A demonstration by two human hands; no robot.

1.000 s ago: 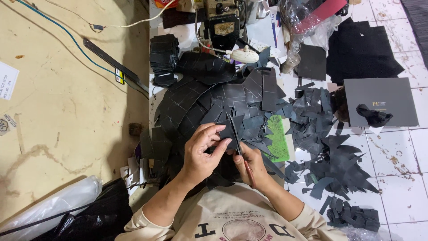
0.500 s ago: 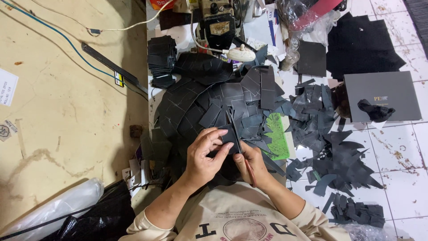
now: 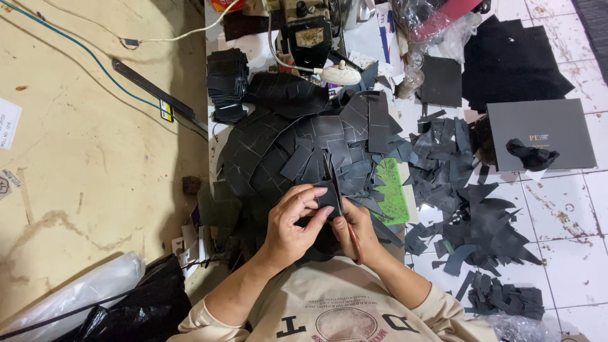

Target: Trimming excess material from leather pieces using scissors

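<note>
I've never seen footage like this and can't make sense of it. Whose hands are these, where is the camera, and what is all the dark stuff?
There is no machine at work here, just a person with bare hands. The one camera sits on their head and looks straight down, so you see their forearms and shirt at the bottom. The left hand pinches a small dark piece of sheet material. The right hand holds scissors against it, blades pointing away from the body. In front lies a big heap of similar dark cut pieces, with a neat stack behind it on the left. To the right, offcuts are scattered on the white tiled floor, beside a flat grey box. A green mat peeks out from under the heap.
</note>
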